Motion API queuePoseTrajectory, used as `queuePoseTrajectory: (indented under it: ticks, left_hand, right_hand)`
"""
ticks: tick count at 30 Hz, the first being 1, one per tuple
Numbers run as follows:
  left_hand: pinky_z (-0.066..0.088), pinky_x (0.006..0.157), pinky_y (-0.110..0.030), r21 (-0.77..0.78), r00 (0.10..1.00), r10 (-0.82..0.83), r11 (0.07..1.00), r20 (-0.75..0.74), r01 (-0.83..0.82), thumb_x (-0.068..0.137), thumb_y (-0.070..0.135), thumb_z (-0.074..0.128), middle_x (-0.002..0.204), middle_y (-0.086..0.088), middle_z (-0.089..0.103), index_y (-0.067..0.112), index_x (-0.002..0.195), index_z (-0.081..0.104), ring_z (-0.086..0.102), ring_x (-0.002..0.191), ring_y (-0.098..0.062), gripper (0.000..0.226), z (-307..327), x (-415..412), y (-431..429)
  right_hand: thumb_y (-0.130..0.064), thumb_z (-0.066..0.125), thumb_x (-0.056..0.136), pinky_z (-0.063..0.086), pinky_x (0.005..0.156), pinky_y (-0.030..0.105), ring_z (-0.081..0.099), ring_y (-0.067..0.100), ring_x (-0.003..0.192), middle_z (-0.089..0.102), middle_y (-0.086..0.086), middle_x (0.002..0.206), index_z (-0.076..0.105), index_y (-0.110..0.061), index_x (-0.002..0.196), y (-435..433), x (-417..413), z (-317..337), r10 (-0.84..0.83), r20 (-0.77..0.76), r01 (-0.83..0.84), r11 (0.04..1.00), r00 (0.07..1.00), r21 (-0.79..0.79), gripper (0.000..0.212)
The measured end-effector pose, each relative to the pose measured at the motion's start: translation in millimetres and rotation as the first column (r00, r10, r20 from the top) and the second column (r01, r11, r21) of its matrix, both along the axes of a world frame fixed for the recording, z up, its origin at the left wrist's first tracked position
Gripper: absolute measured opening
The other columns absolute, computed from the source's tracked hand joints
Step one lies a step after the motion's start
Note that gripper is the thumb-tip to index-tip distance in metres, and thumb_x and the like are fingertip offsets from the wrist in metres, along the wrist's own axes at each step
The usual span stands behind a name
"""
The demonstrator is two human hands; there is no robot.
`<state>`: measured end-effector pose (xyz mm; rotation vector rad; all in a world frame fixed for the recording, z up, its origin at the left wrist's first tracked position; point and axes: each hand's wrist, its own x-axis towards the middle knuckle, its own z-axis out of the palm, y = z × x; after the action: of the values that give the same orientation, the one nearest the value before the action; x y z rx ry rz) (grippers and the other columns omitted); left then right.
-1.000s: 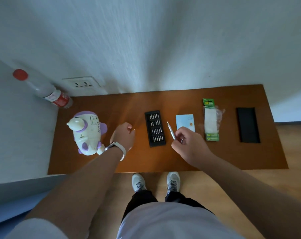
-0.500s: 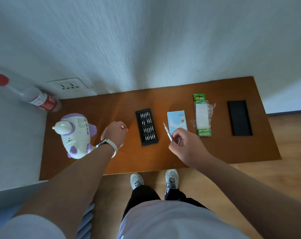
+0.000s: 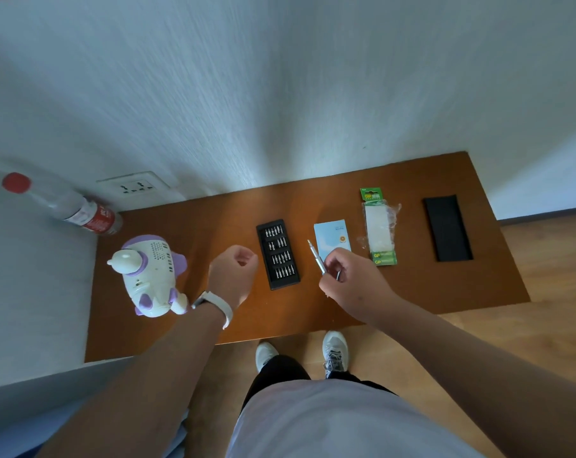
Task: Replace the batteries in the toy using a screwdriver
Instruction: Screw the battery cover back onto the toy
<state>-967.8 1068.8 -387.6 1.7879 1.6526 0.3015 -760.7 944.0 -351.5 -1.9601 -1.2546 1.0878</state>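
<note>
A white and purple toy [image 3: 149, 276] stands at the left end of the brown table [image 3: 412, 292]. My left hand [image 3: 234, 276] hovers in a loose fist between the toy and the black bit case [image 3: 277, 254]; whether it holds something small I cannot tell. My right hand [image 3: 349, 282] grips a silver screwdriver [image 3: 315, 256], tip pointing away from me, just right of the bit case. A green battery pack [image 3: 379, 228] with a torn clear blister lies further right.
A light blue card [image 3: 332, 236] lies beside the screwdriver. A black case lid [image 3: 448, 228] rests near the table's right end. A clear bottle with a red cap [image 3: 65, 206] stands at the back left corner, by a wall socket [image 3: 133, 186]. My shoes [image 3: 334, 352] are below the table's front edge.
The head camera has shifted a little. My left hand stays closed between the toy and the bit case. My right hand keeps the screwdriver in nearly the same spot.
</note>
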Motion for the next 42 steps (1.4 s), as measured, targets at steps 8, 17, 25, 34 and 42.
queuePoseTrajectory:
  ticks: [8,17,25,34,42]
  left_hand:
    - [0.048,0.057,-0.013,0.086,0.967,-0.026,0.996,0.253,0.005,0.09,0.019,0.07,0.073,0.01,0.065,0.025,0.082,0.064,0.061,0.071,0.004,0.013,63,17,-27]
    - [0.055,0.065,-0.014,0.004,0.853,0.019,1.0,0.521,-0.024,0.087,0.007,0.074,0.082,0.007,0.074,0.016,0.092,0.07,0.071,0.081,-0.007,0.011,117,10,-32]
    - [0.057,0.068,-0.019,-0.137,0.703,0.089,0.991,0.705,0.012,0.089,0.004,0.071,0.084,-0.005,0.077,0.011,0.093,0.075,0.074,0.081,-0.016,0.009,155,-5,-33]
    - [0.058,0.069,-0.021,-0.153,0.546,0.101,0.987,0.832,0.05,0.09,-0.005,0.064,0.083,-0.008,0.077,0.024,0.082,0.081,0.074,0.08,-0.018,0.035,193,-23,-36]
    - [0.058,0.065,-0.022,-0.191,0.441,0.137,0.978,0.887,0.08,0.07,0.013,0.072,0.08,-0.011,0.075,0.018,0.079,0.081,0.072,0.073,-0.018,0.014,208,-40,-39]
  right_hand:
    - [-0.047,0.048,0.07,0.035,0.051,0.02,0.05,-0.003,0.058,0.058,-0.022,0.068,0.049,-0.036,0.077,7,-7,32,0.097,0.001,-0.097,0.994,0.995,0.053,0.013]
    - [-0.034,0.057,0.084,0.044,0.05,0.016,0.057,0.001,0.065,0.06,-0.023,0.074,0.053,-0.033,0.084,8,-13,69,0.122,0.03,-0.125,0.986,0.992,0.111,0.005]
    - [-0.032,0.057,0.084,0.043,0.049,0.018,0.052,0.002,0.059,0.059,-0.018,0.074,0.054,-0.036,0.083,12,-23,106,0.177,0.059,-0.186,0.961,0.982,0.206,0.006]
    - [-0.042,0.055,0.081,0.043,0.051,0.02,0.052,0.009,0.06,0.059,-0.009,0.073,0.057,-0.046,0.081,11,-43,148,0.19,0.027,-0.189,0.928,0.981,0.321,0.004]
    - [-0.025,0.06,0.087,0.044,0.051,0.018,0.053,0.005,0.061,0.06,-0.015,0.073,0.057,-0.051,0.081,8,-60,167,0.226,0.05,-0.228,0.907,0.973,0.354,0.027]
